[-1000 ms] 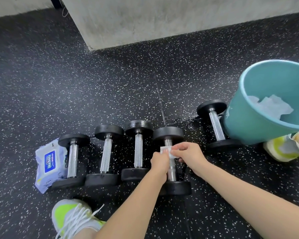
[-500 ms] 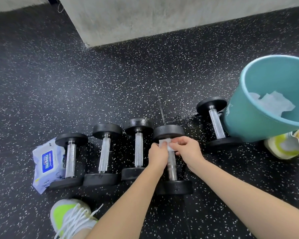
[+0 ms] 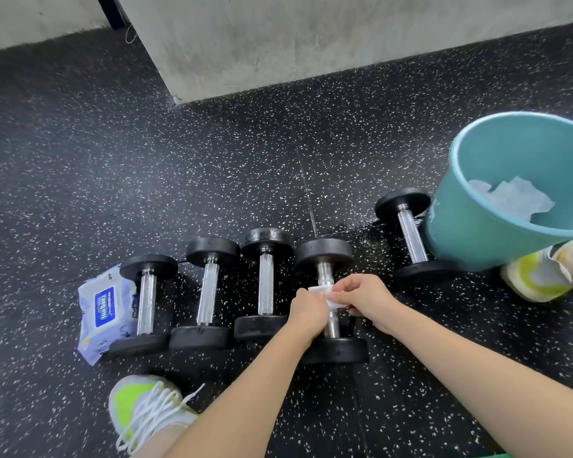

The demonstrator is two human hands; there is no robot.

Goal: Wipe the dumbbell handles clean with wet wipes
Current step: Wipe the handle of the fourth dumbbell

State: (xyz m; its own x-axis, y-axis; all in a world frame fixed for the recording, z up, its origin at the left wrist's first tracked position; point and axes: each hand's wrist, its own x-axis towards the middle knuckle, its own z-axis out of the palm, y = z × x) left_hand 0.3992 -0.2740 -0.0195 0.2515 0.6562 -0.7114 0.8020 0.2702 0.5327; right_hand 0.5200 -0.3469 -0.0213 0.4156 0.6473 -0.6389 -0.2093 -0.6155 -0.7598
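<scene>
Since half a second ago both of my hands have slid down the handle, from just under the far weight to about its middle, and the wipe has come with them.

From the head camera, my left hand (image 3: 306, 310) is closed around the metal handle (image 3: 325, 276) of the fourth dumbbell (image 3: 333, 350), counting from the left of the row. My right hand (image 3: 361, 297) comes from the other side, and its fingers pinch the small white wet wipe (image 3: 321, 290) against the same handle. So both hands are shut, the left one on the handle and wipe, the right one on the wipe. The bare top part of the handle shows above my hands, and a short part shows below them.

Three more dumbbells (image 3: 207, 292) lie side by side to the left of this one, close together. A pack of wet wipes (image 3: 105, 309) lies on the floor (image 3: 179, 176) at the far left, partly under the first dumbbell. A fifth dumbbell (image 3: 411, 236) lies apart to the right, touching or almost touching the teal bucket (image 3: 470, 233). Crumpled white wipes (image 3: 513, 198) are inside the bucket. My left shoe (image 3: 139, 411), white and yellow-green, is at the bottom left, and my right shoe (image 3: 536, 277) shows just below the bucket. A grey concrete wall (image 3: 311, 38) stands at the top.
</scene>
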